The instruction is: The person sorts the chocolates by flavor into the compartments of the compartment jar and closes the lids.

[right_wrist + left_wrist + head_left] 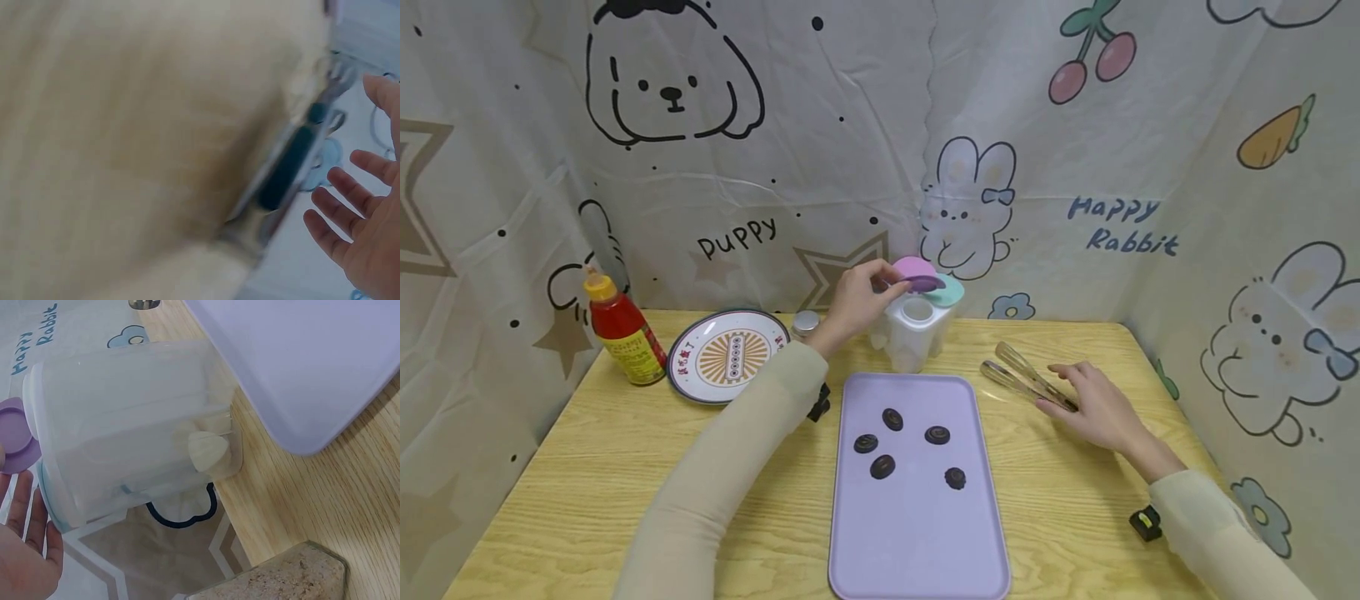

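Note:
My left hand (861, 300) pinches a small purple lid (922, 284) between thumb and fingers at the top of a clear plastic canister (904, 342). In front of the lid, a round white-rimmed opening (917, 309) shows in the canister's top, with a pink lid (913, 266) and a teal lid (951, 290) beside it. A pale lump (208, 451) lies low inside the canister in the left wrist view. On the right, my right hand (1097, 408) hovers by metal tongs (1026, 377) with fingers spread; the tongs look blurred in the right wrist view.
A lilac tray (917, 542) with several dark chocolates (937, 435) lies in front of the canister. At the back left stand a round plate (685, 375), a red squeeze bottle (625, 329) and a silver-capped jar (806, 322). Printed curtains line the table's back and sides.

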Demonstrator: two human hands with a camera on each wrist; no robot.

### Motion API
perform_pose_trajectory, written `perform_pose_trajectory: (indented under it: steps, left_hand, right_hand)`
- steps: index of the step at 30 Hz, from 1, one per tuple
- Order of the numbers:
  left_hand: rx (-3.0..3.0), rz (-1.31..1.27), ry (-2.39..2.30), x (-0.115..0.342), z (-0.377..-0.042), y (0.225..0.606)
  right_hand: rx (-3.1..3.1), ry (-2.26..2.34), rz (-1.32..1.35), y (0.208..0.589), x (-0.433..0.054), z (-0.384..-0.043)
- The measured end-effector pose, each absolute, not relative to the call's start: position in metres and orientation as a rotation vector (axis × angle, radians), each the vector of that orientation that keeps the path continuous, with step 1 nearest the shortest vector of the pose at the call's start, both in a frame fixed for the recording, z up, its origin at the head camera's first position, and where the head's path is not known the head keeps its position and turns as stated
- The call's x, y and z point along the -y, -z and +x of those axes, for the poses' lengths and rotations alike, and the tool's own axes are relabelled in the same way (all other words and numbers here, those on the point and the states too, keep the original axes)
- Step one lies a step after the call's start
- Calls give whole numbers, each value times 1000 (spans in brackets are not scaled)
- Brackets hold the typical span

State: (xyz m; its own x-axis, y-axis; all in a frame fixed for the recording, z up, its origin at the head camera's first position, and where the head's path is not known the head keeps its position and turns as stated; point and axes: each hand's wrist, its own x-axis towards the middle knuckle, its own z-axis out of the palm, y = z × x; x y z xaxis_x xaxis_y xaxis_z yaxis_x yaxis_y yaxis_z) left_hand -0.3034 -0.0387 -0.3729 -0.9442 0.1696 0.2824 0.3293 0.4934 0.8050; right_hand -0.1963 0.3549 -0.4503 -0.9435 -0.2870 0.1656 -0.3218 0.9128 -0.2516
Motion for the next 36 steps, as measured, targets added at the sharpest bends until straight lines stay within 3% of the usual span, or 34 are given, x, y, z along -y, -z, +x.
perform_pose_trajectory:
  steps: [14, 36]
  left_hand:
    - [2580, -442, 1455, 41, -304, 374]
    - [2624, -503, 1413, 45, -305, 365]
  right_hand:
    - [3047, -409, 354, 478, -378, -194]
    - [3024, -527, 355, 462, -382, -185]
